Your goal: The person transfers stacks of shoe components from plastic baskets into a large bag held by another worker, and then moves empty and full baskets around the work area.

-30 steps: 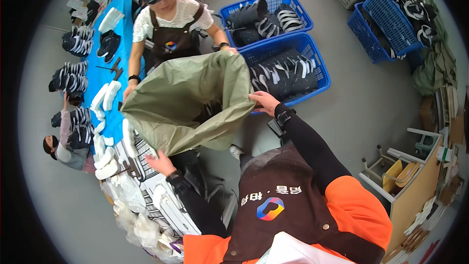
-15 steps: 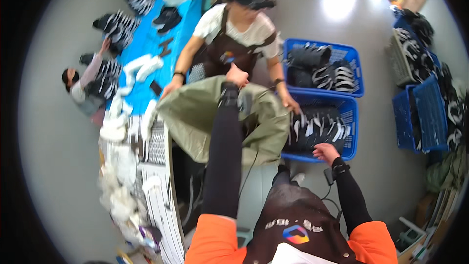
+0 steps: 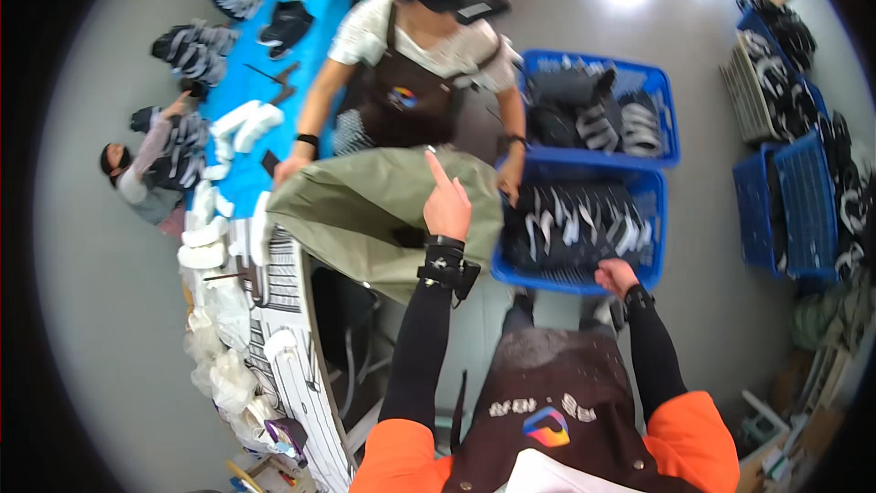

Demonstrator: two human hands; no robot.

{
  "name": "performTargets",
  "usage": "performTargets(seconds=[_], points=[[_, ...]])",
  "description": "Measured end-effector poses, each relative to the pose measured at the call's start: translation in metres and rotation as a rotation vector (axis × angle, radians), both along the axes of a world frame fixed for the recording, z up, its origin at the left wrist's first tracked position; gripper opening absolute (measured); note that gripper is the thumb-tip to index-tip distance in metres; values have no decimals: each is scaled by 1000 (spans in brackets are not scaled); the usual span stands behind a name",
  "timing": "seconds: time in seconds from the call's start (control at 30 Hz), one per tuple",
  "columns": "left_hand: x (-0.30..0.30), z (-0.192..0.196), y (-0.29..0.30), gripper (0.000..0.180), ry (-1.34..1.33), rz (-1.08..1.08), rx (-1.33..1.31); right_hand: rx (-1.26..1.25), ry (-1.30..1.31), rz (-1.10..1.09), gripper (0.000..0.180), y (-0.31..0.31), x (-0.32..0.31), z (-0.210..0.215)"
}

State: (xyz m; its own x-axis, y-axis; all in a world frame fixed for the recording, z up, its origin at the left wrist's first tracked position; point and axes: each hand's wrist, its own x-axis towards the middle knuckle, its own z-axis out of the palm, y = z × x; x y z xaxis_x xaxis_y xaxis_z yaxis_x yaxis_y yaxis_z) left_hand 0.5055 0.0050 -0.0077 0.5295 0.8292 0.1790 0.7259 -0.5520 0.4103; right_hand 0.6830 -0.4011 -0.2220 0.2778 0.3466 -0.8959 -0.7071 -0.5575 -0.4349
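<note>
In front of me a large olive-green sack (image 3: 365, 184) gapes open, its mouth stretched between a co-worker's two hands. My left hand (image 3: 447, 208) is over its near right side, index finger stretched out, with nothing held. My right hand (image 3: 619, 277) has curled fingers at the near rim of a blue plastic basket (image 3: 584, 287); its fingertips are partly hidden. Inside that basket lies a row of dark rolled pieces (image 3: 575, 224) with white strips. One hand of the co-worker (image 3: 509, 181) grips the sack's right edge beside the basket.
A second blue basket (image 3: 671, 128) with dark rolls adjoins the first. Along the left runs a long table (image 3: 306, 411) with white padding (image 3: 246, 126) and a blue cover. Another person (image 3: 146, 178) works beyond it. Stacked crates (image 3: 808, 210) line the right side.
My left hand has drawn back toward me from the sack's far edge, its index finger now extended. The sack sits flatter and wider. My right hand has shifted slightly toward the basket's near rim.
</note>
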Motion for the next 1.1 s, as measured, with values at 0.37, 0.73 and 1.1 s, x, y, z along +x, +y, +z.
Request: performTargets(seconds=[0.37,0.73,1.1], points=[[4,-433,-212,109,230,293,-1100,-447,-533,107,66,-136,128,-218],[59,-567,-211,117,395,448,-659,-189,-3,-105,53,-123,146,-298],[91,-596,-236,67,712,230,-487,52,56,-239,42,-116,154,-341]])
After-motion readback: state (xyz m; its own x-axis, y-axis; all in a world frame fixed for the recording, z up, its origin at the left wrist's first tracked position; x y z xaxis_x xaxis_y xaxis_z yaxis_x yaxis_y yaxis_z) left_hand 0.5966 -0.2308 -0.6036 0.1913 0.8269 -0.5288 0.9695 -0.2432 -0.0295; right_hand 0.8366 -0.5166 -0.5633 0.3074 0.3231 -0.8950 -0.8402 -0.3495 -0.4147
